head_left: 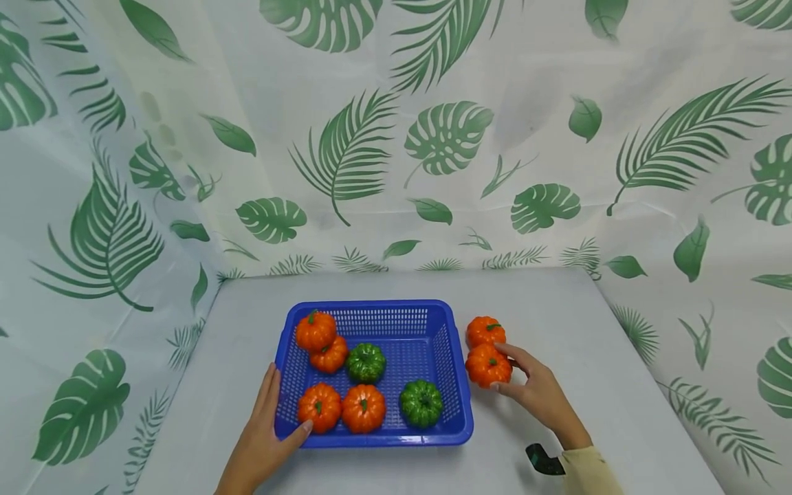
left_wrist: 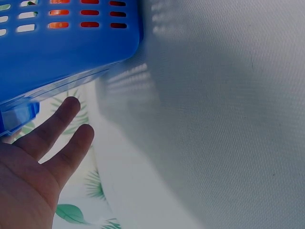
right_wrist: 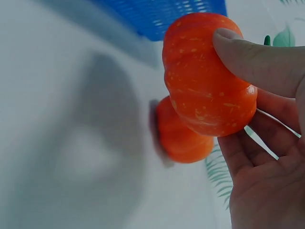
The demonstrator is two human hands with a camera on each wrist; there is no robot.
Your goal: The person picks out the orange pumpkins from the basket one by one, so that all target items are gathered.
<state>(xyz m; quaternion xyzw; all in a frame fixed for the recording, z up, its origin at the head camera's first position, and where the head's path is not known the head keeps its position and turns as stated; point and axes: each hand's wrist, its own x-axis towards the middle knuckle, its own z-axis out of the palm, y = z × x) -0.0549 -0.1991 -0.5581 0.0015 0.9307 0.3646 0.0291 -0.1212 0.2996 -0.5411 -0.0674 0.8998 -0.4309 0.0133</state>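
Note:
My right hand (head_left: 535, 388) grips a small orange toy pumpkin (head_left: 489, 366) between thumb and fingers, just right of the basket. In the right wrist view this pumpkin (right_wrist: 207, 76) is raised off the table, with the thumb on one side. Behind it sits another orange pumpkin (head_left: 485, 331) on the table. My left hand (head_left: 262, 430) lies at the left front corner of the blue plastic basket (head_left: 374, 440), thumb at the rim. Straight fingers (left_wrist: 71, 148) of that hand show beside the basket wall in the left wrist view.
Inside the basket lie several orange pumpkins (head_left: 364, 408) and two green ones, a middle one (head_left: 366, 363) and a right one (head_left: 421, 403). A dark object (head_left: 544, 459) is by the right sleeve (head_left: 590, 471). Leaf-printed sheets (head_left: 371, 227) surround the white table (head_left: 532, 295).

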